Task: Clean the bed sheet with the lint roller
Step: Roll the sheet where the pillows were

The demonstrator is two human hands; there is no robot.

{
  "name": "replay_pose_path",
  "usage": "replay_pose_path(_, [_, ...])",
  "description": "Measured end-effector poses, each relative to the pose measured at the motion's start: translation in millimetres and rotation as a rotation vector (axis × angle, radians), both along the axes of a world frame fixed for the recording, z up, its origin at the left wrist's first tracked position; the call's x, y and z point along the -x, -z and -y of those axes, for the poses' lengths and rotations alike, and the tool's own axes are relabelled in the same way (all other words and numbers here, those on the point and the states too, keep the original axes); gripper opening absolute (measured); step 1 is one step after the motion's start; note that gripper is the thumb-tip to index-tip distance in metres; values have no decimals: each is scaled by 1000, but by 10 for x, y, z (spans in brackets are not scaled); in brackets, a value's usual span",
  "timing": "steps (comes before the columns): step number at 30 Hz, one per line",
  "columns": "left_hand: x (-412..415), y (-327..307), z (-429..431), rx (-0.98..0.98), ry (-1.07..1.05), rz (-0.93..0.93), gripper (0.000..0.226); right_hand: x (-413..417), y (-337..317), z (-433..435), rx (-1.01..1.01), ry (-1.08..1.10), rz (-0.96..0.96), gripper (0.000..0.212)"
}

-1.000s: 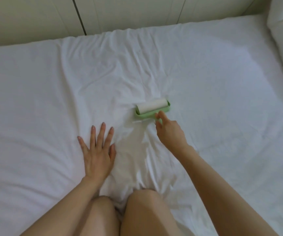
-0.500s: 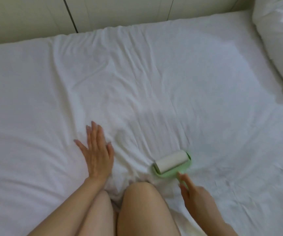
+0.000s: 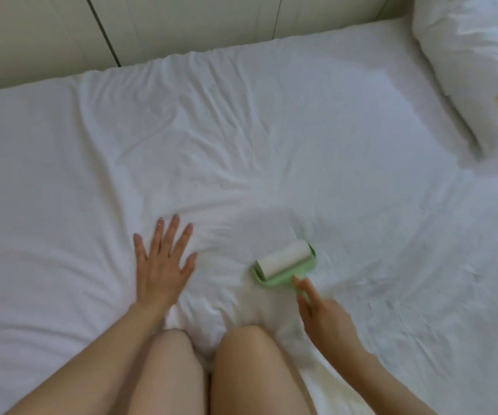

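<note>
Now I am working close in, just beyond my knees [image 3: 241, 354]. My left hand [image 3: 163, 265] is lying flat with its fingers spread wide, pressing the sheet [image 3: 271, 145] down, much as it was a second ago. My right hand [image 3: 322, 313] is holding the roller [image 3: 285, 263] by its handle, with the forefinger stretching along it.

A second ago the roller was lying well out, past my left fingertips. Half a second ago it was drawn back almost to my right knee. Now it is sitting level with my left hand and a little farther from the knee. I am judging that one pull stroke is over and the next push is starting. So the strip ahead of my knees is getting covered, while most of the sheet is still waiting.

The roller is resting on the sheet, to the right of my left hand and apart from it. Its white roll is sitting in a pale green frame, skewed so the right end is pointing farther away. The paper is looking clean, though any lint is too small to tell.

Farther out the sheet is running creased toward the wall [image 3: 181, 22], and a pillow [image 3: 475, 70] with a yellowish mark is lying at the far right.
</note>
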State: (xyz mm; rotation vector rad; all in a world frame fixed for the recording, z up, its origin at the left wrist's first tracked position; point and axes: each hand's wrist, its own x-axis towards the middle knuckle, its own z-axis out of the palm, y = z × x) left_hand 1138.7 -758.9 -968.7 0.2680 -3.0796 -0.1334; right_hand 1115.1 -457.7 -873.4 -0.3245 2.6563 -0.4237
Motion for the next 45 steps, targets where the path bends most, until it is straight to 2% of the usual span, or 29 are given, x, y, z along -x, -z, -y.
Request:
replay_pose_path(4, [-57,16,198,-2,-65,-46,55,-474,-26,-440,-88,-18,64,66])
replay_pose_path(6, [-57,26,178,-25,-88,-57,56,-441,-48,-421,-97,-25,25,62])
replay_pose_path(9, [-36,64,190,-52,-84,-108,57,-63,-1,-128,-45,-56,-14,41])
replay_pose_path(14, [-23,137,218,-53,-50,-217,56,652,144,577,70,-26,-139,39])
replay_pose_path(19, [-2,172,220,-38,-40,-244,56,1221,211,1117,125,-29,-139,34])
replay_pose_path(23, [-2,170,218,-49,-40,-252,57,1262,204,1141,158,-41,-150,35])
replay_pose_path(27, [8,178,249,-56,-27,-261,56,741,227,597,142,-98,-97,38])
replay_pose_path(29, [6,170,253,-59,-30,-263,56,392,214,248,116,-94,-72,46])
replay_pose_path(31, [1,164,256,-70,-31,-266,56,96,185,-48,66,-111,-69,67])
replay_pose_path(33, [0,151,257,-81,-34,-272,56,-74,155,-210,30,-18,0,87])
replay_pose_path(35, [2,136,246,-87,-39,-276,55,-115,199,-290,3,14,28,98])
replay_pose_path(37, [1,120,238,-105,-42,-270,55,-25,210,-229,24,-56,-1,85])
replay_pose_path(40, [0,98,238,-116,-49,-244,54,284,229,129,59,-90,-52,39])
replay_pose_path(45, [-10,45,236,-122,-65,-196,55,950,280,970,186,-104,-163,39])
